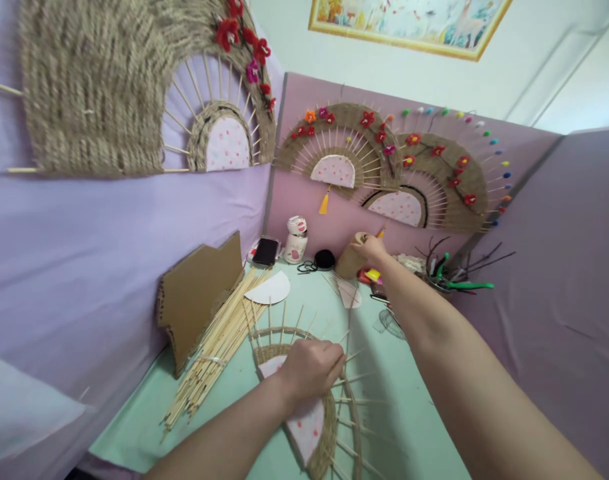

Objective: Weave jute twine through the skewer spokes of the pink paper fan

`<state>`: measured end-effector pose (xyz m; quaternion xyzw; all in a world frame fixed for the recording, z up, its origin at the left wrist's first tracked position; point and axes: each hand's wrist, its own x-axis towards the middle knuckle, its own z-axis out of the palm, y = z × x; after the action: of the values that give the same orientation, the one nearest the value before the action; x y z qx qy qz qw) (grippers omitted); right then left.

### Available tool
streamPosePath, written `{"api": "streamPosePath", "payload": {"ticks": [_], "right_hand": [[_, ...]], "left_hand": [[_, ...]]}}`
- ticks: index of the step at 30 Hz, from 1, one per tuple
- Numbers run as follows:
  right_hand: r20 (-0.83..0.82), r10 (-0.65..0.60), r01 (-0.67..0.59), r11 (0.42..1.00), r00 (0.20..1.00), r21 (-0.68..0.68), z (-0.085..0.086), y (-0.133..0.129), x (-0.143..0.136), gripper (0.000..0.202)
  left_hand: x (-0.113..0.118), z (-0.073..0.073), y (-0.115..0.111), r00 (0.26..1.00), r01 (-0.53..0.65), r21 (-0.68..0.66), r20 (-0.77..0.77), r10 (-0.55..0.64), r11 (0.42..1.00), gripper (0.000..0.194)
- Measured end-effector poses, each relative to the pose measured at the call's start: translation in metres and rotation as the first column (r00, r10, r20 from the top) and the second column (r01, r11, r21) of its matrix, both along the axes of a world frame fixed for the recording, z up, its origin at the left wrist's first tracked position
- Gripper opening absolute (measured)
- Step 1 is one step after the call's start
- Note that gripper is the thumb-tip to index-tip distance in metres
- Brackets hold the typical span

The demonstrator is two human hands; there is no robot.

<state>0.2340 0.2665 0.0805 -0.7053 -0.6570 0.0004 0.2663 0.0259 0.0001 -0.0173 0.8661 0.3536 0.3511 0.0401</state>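
Note:
A half-round woven fan (329,427) lies on the table below me, with thin sticks fanning out and a pale, pink-spotted centre. My left hand (311,370) rests over its upper part, fingers closed at the sticks and outer twine ring; the fingertips are partly hidden. A thin strand seems to run upward from there. Farther back, my right hand (371,249) grips the top of an upright tan roll of twine (350,261). A white half-circle (269,289) lies left of the roll.
Bundled sticks (217,353) and folded cardboard (199,290) lie at the left. A phone (265,252), bottle (296,243) and black round item (325,259) stand behind. Green-handled pliers (464,285) and twigs are at right. Finished fans (344,127) hang on the panels.

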Motion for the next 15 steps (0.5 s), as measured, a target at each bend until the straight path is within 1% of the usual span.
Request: {"api": "streamPosePath", "payload": {"ticks": [2, 4, 6, 7, 8, 9, 10, 11, 12, 13, 14, 15], "right_hand": [[0.002, 0.011, -0.011, 1.0, 1.0, 0.007, -0.001, -0.009, 0.005, 0.03], [-0.01, 0.02, -0.019, 0.997, 1.0, 0.069, -0.001, -0.026, 0.012, 0.031], [-0.047, 0.035, -0.024, 0.974, 0.998, 0.225, 0.002, -0.052, 0.021, 0.032], [-0.082, 0.053, -0.024, 0.947, 0.995, 0.32, 0.004, -0.068, 0.026, 0.031], [-0.135, 0.079, -0.018, 0.915, 0.988, 0.404, 0.007, -0.085, 0.032, 0.032], [-0.207, 0.121, -0.014, 0.89, 0.971, 0.456, 0.009, -0.103, 0.038, 0.032], [-0.311, 0.173, -0.005, 0.88, 0.935, 0.476, 0.012, -0.122, 0.044, 0.033], [-0.439, 0.233, -0.001, 0.884, 0.868, 0.468, 0.014, -0.141, 0.051, 0.035], [-0.574, 0.288, -0.002, 0.895, 0.766, 0.446, 0.017, -0.16, 0.057, 0.036], [-0.694, 0.322, -0.009, 0.91, 0.644, 0.414, 0.018, -0.179, 0.063, 0.037], [-0.78, 0.335, -0.028, 0.925, 0.528, 0.379, 0.02, -0.198, 0.068, 0.038], [-0.834, 0.339, -0.059, 0.935, 0.435, 0.349, 0.02, -0.215, 0.072, 0.039]], "left_hand": [[0.0, 0.0, 0.0, 1.0, 0.0, -0.002, -0.011, 0.0, 1.0, 0.03], [0.0, 0.001, -0.001, 1.0, -0.001, -0.009, -0.031, 0.001, 1.0, 0.029], [0.001, 0.002, -0.002, 0.999, -0.004, -0.035, -0.043, 0.003, 0.999, 0.029], [0.0, 0.003, -0.003, 0.999, -0.009, -0.055, -0.041, 0.007, 0.998, 0.029], [0.0, 0.004, -0.003, 0.999, -0.016, -0.08, -0.032, 0.014, 0.997, 0.029], [-0.001, 0.005, -0.003, 1.0, -0.026, -0.107, -0.009, 0.025, 0.994, 0.029], [-0.001, 0.007, -0.002, 0.999, -0.036, -0.137, 0.03, 0.041, 0.99, 0.028], [-0.002, 0.008, -0.001, 0.994, -0.047, -0.171, 0.09, 0.063, 0.984, 0.026], [-0.003, 0.01, 0.0, 0.982, -0.047, -0.211, 0.169, 0.084, 0.976, 0.024], [-0.003, 0.012, 0.002, 0.96, -0.039, -0.258, 0.258, 0.108, 0.965, 0.019], [-0.003, 0.014, 0.003, 0.925, -0.029, -0.315, 0.351, 0.145, 0.949, 0.016], [-0.002, 0.017, 0.005, 0.877, -0.006, -0.379, 0.443, 0.187, 0.925, 0.016]]}}
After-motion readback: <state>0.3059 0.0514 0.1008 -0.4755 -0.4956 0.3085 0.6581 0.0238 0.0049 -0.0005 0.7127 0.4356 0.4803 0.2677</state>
